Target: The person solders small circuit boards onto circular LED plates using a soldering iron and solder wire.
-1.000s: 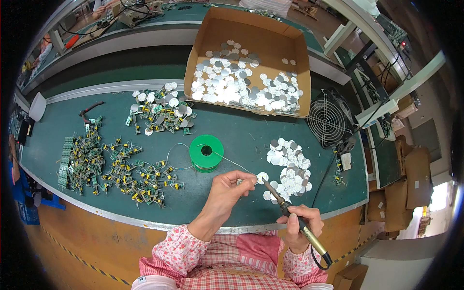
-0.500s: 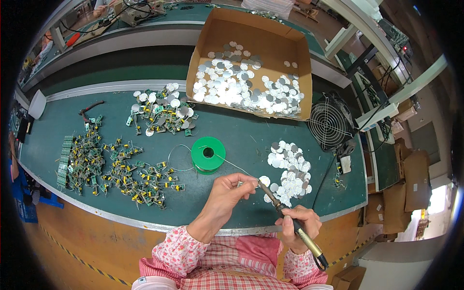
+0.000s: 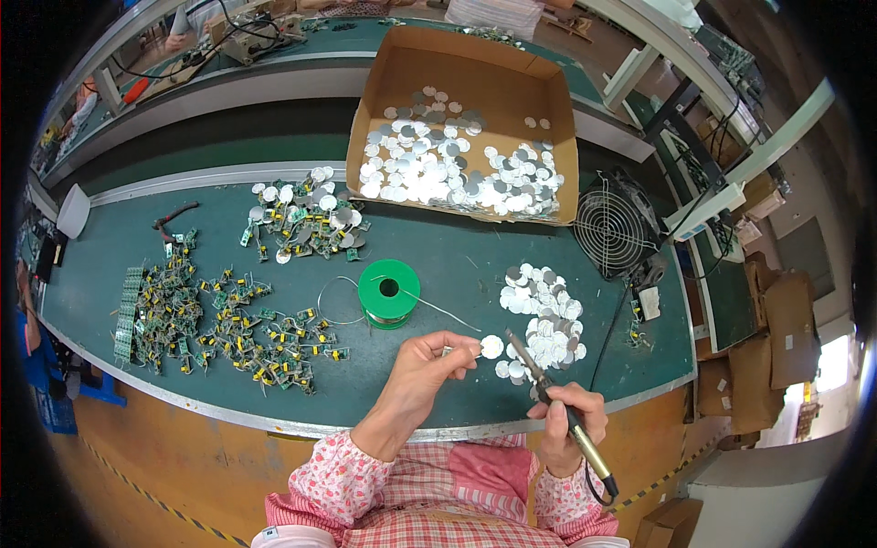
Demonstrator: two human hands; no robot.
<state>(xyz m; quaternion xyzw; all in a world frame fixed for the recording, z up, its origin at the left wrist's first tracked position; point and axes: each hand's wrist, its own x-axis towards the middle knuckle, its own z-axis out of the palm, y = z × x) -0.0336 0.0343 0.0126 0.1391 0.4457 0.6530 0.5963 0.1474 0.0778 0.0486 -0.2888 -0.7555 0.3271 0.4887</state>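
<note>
Between thumb and fingers, my left hand [image 3: 431, 363] pinches a round white disc [image 3: 491, 346] by its edge. My right hand [image 3: 572, 422] grips a soldering iron [image 3: 549, 387] like a pen, its tip pointing up and left, a little to the right of the held disc and apart from it. Just beyond my left hand lies a green spool of solder wire [image 3: 389, 292], its loose end [image 3: 448, 312] stretching toward my fingertips. A heap of white and grey discs [image 3: 551, 321] lies right behind the iron's tip.
A cardboard box [image 3: 466, 64] of discs stands at the back. Small circuit boards with yellow parts [image 3: 265, 338] cover the left side, below a pile of boards with discs [image 3: 311, 215]. A caged fan [image 3: 610, 228] is at the right, with a black cable nearby.
The soldering iron's tip has drawn away from the disc to the right. The disc now shows fully at my left fingertips, and the solder wire's end lies clear of the iron.
</note>
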